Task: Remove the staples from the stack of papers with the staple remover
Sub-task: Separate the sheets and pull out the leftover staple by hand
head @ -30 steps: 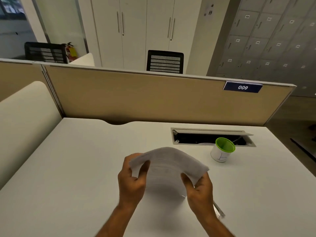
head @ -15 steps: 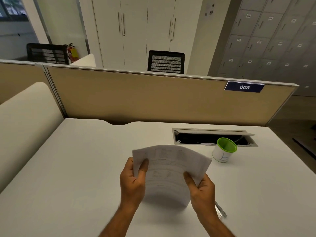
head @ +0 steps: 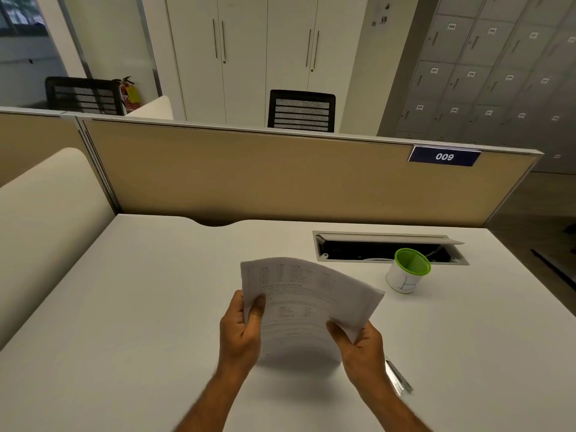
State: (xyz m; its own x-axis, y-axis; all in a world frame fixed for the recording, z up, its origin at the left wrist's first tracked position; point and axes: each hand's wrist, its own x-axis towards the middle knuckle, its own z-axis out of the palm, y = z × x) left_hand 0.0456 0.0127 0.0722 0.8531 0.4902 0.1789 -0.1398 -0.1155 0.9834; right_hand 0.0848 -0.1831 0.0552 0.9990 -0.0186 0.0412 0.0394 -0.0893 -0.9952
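Note:
A stack of printed white papers [head: 307, 302] is held up above the white desk [head: 131, 307], bowed upward in the middle. My left hand [head: 241, 330] pinches its left edge, thumb on top. My right hand [head: 361, 347] grips the lower right edge. A slim metal staple remover [head: 400, 380] lies flat on the desk just right of my right wrist, partly hidden by it. No staple can be made out on the papers.
A white cup with a green rim [head: 406, 271] stands at the right, in front of an open cable tray slot [head: 386, 247]. A tan partition [head: 265, 173] closes the desk's far side. A cream panel [head: 40, 219] borders the left.
The papers have gone from strongly bent and blurred to flatter and facing me. Both hands kept their grip and shifted slightly.

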